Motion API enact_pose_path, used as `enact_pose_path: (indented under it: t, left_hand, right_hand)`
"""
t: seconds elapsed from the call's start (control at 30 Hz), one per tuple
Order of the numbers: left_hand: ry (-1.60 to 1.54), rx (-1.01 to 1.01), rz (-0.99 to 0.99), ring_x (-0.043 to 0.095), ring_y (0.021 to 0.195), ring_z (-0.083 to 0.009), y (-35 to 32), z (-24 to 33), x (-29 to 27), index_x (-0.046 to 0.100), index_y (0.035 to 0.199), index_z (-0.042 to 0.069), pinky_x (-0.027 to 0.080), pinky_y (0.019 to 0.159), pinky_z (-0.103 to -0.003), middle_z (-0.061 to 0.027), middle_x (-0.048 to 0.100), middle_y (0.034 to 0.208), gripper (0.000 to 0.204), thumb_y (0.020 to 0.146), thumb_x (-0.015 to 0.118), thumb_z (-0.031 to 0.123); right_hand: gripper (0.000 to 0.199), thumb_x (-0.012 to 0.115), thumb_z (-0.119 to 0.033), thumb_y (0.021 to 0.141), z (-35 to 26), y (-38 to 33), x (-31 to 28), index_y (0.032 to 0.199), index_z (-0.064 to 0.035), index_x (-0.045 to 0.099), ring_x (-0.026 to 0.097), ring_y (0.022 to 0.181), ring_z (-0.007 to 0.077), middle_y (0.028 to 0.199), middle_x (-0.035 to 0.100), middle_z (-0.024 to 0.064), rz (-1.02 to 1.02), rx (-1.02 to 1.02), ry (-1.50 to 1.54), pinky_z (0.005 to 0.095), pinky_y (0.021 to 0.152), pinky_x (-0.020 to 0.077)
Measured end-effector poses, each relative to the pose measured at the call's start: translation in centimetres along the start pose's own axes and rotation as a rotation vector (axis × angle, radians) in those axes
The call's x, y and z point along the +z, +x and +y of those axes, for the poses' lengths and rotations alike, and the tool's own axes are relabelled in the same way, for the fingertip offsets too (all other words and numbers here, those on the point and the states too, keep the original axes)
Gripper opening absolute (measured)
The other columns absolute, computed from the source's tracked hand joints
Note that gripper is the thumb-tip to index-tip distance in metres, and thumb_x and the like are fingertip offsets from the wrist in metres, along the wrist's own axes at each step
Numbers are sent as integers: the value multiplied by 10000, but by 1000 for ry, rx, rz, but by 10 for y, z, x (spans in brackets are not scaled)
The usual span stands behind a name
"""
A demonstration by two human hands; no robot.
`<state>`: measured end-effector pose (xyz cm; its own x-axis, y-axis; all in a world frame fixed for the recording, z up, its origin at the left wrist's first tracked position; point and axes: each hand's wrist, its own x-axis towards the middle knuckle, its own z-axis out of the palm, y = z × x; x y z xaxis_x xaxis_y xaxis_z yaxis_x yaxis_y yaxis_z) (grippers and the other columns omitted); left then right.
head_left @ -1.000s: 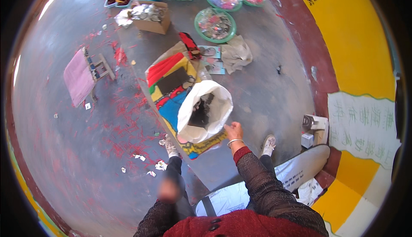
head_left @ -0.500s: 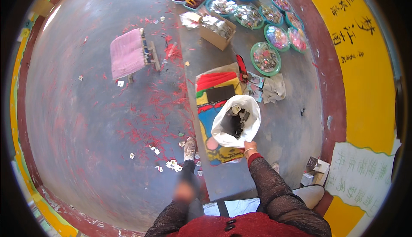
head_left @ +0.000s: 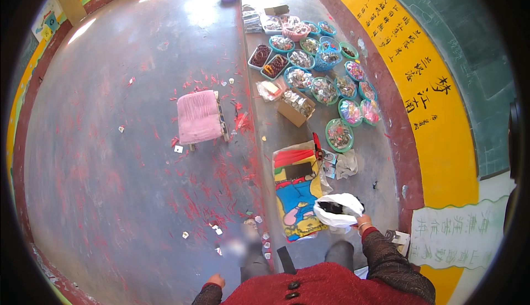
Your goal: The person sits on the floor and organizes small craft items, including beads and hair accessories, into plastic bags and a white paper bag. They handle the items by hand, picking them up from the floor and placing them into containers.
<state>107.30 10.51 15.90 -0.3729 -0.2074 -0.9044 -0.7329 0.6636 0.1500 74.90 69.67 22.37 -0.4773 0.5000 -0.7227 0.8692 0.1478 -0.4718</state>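
Observation:
My right hand (head_left: 363, 220) grips the rim of a white plastic bag (head_left: 338, 210) with dark contents, held low over the edge of a colourful cartoon-print mat (head_left: 297, 186) on the grey raised floor. A bangle sits on that wrist, above a dark patterned sleeve. My left hand (head_left: 215, 280) hangs by my side at the lower edge, fingers curled, holding nothing that I can see. My red buttoned top (head_left: 309, 288) fills the bottom of the view.
Several teal baskets of small items (head_left: 326, 87) and a cardboard box (head_left: 295, 108) stand on the raised strip beyond the mat. A pink stool (head_left: 199, 117) sits on the lower floor amid red scraps. A yellow wall (head_left: 436, 112) runs along the right.
The view has risen and pulled back, so the bag and mat look smaller and lower. My right hand still holds the bag; my left hand has come into view at the bottom.

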Motion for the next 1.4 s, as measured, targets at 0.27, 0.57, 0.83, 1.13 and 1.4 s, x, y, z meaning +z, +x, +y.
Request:
enact_pose_path:
  t: [0.27,0.57,0.83,1.13,1.4]
  left_hand:
    - [-72,-179,86,541,992,-341,-8,-80,-28,596,1031,22,418,895,-376,-203,574,1062,379,725,529,234]
    - [-240,-85,224,543,900,-300,42,-4,-139,595,1012,20,425,801,-358,-175,575,981,338,746,514,212]
    - [-285,-49,332,544,818,-264,77,67,-279,594,996,18,431,717,-343,-150,575,909,304,765,502,193]
    - [-311,8,289,546,726,-224,121,87,-375,593,977,16,438,622,-325,-123,576,829,267,787,487,171]
    - [-255,124,217,547,644,-188,201,125,-497,592,961,15,444,538,-310,-98,576,757,238,806,474,152]
  right_hand:
    - [311,416,-11,796,-27,-27,17,1084,-58,522,613,823,339,985,584,194,99,-10,115,495,608,519]
    - [281,326,-73,845,-70,63,84,980,38,545,607,510,333,755,618,212,-29,89,316,375,344,467]
    - [227,459,-145,817,-172,58,218,974,-31,576,627,704,301,863,625,163,-37,219,502,441,618,524]
    - [298,391,-15,813,-285,4,260,1078,-4,529,635,734,304,918,617,176,-140,206,406,410,532,544]
    - [301,356,-94,853,-311,0,290,1112,-21,493,637,557,254,794,640,159,-181,219,679,305,373,494]
